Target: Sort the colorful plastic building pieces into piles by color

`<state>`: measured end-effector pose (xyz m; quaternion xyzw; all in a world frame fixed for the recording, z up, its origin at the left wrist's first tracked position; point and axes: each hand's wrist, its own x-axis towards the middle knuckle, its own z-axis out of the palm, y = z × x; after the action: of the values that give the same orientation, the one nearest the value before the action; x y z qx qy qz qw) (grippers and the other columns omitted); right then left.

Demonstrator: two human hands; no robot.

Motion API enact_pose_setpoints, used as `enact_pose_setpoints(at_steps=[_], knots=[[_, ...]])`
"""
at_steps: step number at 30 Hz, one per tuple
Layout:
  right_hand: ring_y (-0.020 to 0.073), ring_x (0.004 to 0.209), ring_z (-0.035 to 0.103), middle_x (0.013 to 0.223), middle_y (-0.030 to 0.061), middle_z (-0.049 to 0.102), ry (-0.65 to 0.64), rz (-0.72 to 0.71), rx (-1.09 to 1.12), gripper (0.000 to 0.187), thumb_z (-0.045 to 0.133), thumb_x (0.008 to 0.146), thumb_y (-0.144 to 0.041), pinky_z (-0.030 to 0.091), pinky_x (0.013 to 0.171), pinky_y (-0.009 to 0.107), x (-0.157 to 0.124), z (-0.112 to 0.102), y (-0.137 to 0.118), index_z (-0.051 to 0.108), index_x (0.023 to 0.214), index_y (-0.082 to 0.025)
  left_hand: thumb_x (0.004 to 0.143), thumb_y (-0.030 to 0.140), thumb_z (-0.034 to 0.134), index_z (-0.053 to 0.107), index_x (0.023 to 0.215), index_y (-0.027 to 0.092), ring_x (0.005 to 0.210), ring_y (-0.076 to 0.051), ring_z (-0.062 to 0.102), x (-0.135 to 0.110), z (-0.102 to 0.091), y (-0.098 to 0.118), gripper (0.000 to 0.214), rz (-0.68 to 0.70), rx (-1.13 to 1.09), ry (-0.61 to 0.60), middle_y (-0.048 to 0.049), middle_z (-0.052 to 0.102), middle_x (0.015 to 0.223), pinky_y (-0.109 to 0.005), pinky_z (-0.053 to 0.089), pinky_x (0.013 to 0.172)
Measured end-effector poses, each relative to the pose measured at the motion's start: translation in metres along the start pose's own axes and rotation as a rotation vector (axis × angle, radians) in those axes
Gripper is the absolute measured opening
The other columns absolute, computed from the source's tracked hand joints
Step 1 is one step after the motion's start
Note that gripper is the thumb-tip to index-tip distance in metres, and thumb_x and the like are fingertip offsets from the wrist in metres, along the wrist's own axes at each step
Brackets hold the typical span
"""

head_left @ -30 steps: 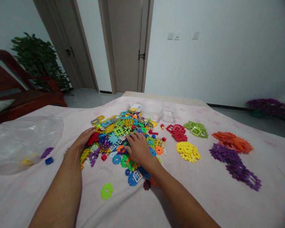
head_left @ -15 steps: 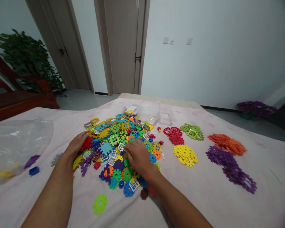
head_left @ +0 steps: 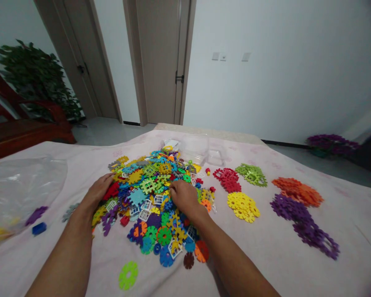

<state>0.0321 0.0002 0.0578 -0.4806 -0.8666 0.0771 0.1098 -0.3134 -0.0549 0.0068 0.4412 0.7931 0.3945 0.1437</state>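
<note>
A large mixed heap of colourful plastic building pieces (head_left: 148, 185) covers the middle of the cloth: notched discs, toothed squares and small white window frames. At the heap's left side, my left hand (head_left: 99, 190) is closed around some red plastic pieces (head_left: 113, 191); its fingertips are partly hidden. My right hand (head_left: 184, 197) rests on the heap's right part with fingers curled down into it, and what they pinch, if anything, is hidden. A white window frame (head_left: 158, 200) lies just left of it.
Sorted piles lie to the right: red (head_left: 228, 179), light green (head_left: 251, 174), yellow (head_left: 243, 207), orange (head_left: 297, 191) and purple (head_left: 303, 225). Clear plastic boxes (head_left: 195, 147) stand behind the heap. A clear bag (head_left: 21, 185) lies left; a lime disc (head_left: 128, 275) lies in front.
My right hand has shifted slightly right and up across the heap, uncovering pieces near the front, including an orange disc. My left hand stays by the red pieces.
</note>
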Motion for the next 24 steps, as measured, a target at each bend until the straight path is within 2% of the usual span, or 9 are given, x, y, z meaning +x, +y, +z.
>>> enact_pose_setpoints(at_steps=[6,9,12,18,21,24], knots=[[0.0239,0.105,0.064,0.114,0.0082,0.067,0.066,-0.021,-0.028,0.027,0.059,0.090,-0.029,0.050,0.084,0.033,0.023,-0.004,-0.006,0.068,0.115,-0.023,0.084,0.049,0.044,0.069,0.120,0.017,0.125,-0.029,0.060,0.002,0.000,-0.003,0.055,-0.028,-0.036,-0.020,-0.0097,0.067,0.134,-0.037,0.040,0.112],[0.0249,0.106,0.063,0.116,0.0102,0.066,0.072,-0.057,-0.080,0.029,0.062,0.090,-0.033,0.051,0.085,0.034,0.030,-0.004,-0.009,0.068,0.116,-0.022,0.083,0.050,0.045,0.068,0.121,0.017,0.126,-0.030,0.059,0.004,-0.001,-0.004,0.055,-0.030,-0.044,-0.032,-0.0098,0.066,0.134,-0.038,0.040,0.113],[0.0258,0.106,0.063,0.115,0.0120,0.066,0.066,-0.122,-0.153,0.023,0.057,0.093,-0.029,0.051,0.085,0.035,0.036,-0.004,-0.010,0.072,0.108,-0.021,0.085,0.052,0.043,0.066,0.123,0.017,0.126,-0.030,0.059,0.003,-0.001,-0.003,0.057,-0.030,-0.049,-0.050,-0.0105,0.066,0.135,-0.040,0.040,0.113],[0.0259,0.098,0.068,0.108,0.0156,0.071,0.010,-0.250,-0.199,0.027,0.048,0.095,-0.017,0.051,0.086,0.035,0.049,-0.005,-0.012,0.074,0.103,-0.015,0.085,0.054,0.041,0.066,0.121,0.018,0.130,-0.029,0.056,0.000,-0.001,-0.002,0.057,-0.020,-0.044,-0.046,-0.0108,0.064,0.137,-0.037,0.037,0.115],[0.0255,0.098,0.069,0.105,0.0161,0.073,0.002,-0.250,-0.182,0.029,0.045,0.095,-0.012,0.051,0.086,0.035,0.050,-0.006,-0.011,0.073,0.103,-0.014,0.086,0.056,0.040,0.065,0.122,0.019,0.130,-0.029,0.056,0.000,-0.001,-0.003,0.058,-0.021,-0.053,-0.049,-0.0109,0.063,0.138,-0.037,0.038,0.115],[0.0238,0.096,0.070,0.107,0.0140,0.074,0.019,-0.186,-0.152,0.030,0.044,0.097,-0.015,0.051,0.084,0.033,0.047,-0.007,-0.005,0.072,0.107,-0.016,0.086,0.057,0.039,0.063,0.124,0.018,0.132,-0.029,0.055,0.002,-0.001,-0.004,0.059,-0.022,-0.043,-0.059,-0.0124,0.061,0.141,-0.037,0.036,0.116]])
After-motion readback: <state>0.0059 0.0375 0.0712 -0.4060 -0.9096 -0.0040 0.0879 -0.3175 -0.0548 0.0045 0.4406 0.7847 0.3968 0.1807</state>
